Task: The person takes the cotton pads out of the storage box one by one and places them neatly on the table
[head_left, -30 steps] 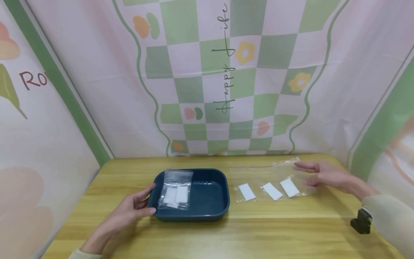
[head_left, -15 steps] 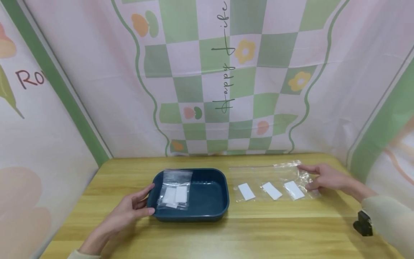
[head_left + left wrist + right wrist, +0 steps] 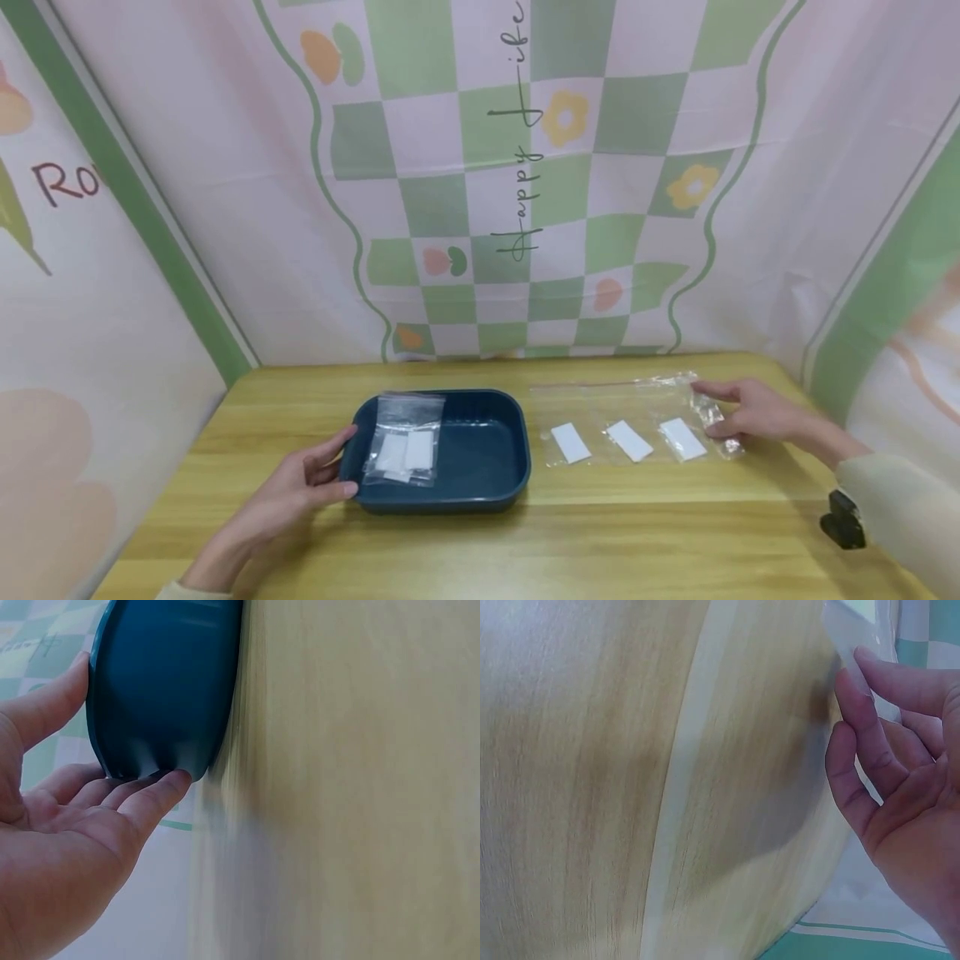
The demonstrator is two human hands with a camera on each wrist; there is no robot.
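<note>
A dark blue rectangular tray point(image 3: 480, 458) stands on the table, and my left hand point(image 3: 288, 492) grips its left end. In the left wrist view the thumb meets the rim of the tray point(image 3: 165, 682) while the fingers lie against its outer end. Inside the tray's left part lies a clear zip bag point(image 3: 405, 437) with white rectangular pieces. To the right, clear zip bags lie in a row, showing white pieces. My right hand point(image 3: 761, 412) pinches the right edge of the rightmost zip bag point(image 3: 682, 439); thumb and finger hold clear plastic point(image 3: 847, 634) in the right wrist view.
Other zip bags, a middle one point(image 3: 630, 442) and a left one point(image 3: 572, 443), lie between the tray and the right hand. The wooden table point(image 3: 600, 542) ends at a patterned cloth backdrop point(image 3: 495, 292). A black device point(image 3: 843, 521) is on the right wrist.
My right hand has come down and drawn the rightmost bag slightly right, flattening it onto the table. My left hand and the tray have stayed in place.
</note>
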